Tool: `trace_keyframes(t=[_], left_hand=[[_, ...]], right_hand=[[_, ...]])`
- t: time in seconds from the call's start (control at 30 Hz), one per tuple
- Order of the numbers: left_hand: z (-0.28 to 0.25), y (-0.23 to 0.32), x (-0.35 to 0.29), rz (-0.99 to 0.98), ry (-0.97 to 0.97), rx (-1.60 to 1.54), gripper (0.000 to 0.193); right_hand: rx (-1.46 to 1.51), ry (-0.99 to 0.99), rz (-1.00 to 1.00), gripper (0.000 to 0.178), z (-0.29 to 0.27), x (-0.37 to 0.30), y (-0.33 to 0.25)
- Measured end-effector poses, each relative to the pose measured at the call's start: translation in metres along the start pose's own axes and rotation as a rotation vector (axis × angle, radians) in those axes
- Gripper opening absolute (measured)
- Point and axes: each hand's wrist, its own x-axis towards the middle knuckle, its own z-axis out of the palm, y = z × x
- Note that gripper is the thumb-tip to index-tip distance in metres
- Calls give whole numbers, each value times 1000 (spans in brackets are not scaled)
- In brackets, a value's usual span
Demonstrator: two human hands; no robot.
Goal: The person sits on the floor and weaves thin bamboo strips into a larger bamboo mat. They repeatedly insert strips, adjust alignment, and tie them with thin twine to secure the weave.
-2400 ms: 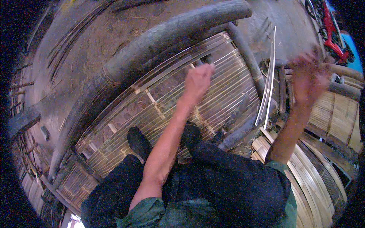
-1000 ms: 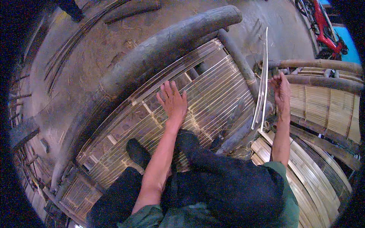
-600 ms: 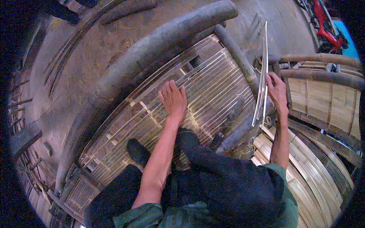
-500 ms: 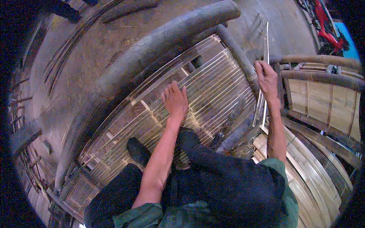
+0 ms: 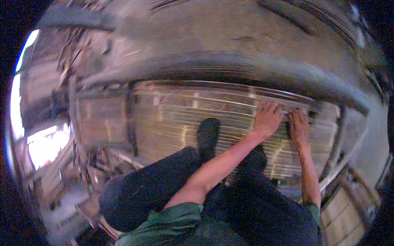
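Observation:
A panel of thin pale bamboo strips (image 5: 172, 125) stretches across a frame of thick bamboo poles in front of me. My left hand (image 5: 267, 119) rests on the strips right of the middle, palm down and fingers stretched out. Close beside it, my right hand (image 5: 299, 126) reaches over the same strips, its fingers apart and slightly bent. Neither hand visibly grips anything, though motion blurs the fingertips. Beyond both hands runs the frame's thick curved pole (image 5: 230, 61). My dark shoe (image 5: 208, 133) shows against the panel.
A long pale strip (image 5: 347, 159) leans at the frame's right end. A light-coloured slatted panel (image 5: 340, 215) stands at the lower right. More poles and sticks (image 5: 78, 53) lie to the left, near a bright opening (image 5: 49, 143). Thin dark rods lie on the floor at the far right.
My view has swung left, blurring the scene. My right hand has left the thin strip at the right post and come in beside my left hand, which has shifted right along the panel.

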Motion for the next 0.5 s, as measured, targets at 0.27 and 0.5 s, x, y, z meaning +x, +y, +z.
trace_keyframes(t=[0.27, 0.5], left_hand=[[-32, -90, -39, -121, 153, 17, 47], [-53, -77, -32, -184, -136, -10, 61]], right_hand=[[66, -143, 110, 27, 35, 14, -14], [50, -118, 157, 41, 22, 13, -8]])
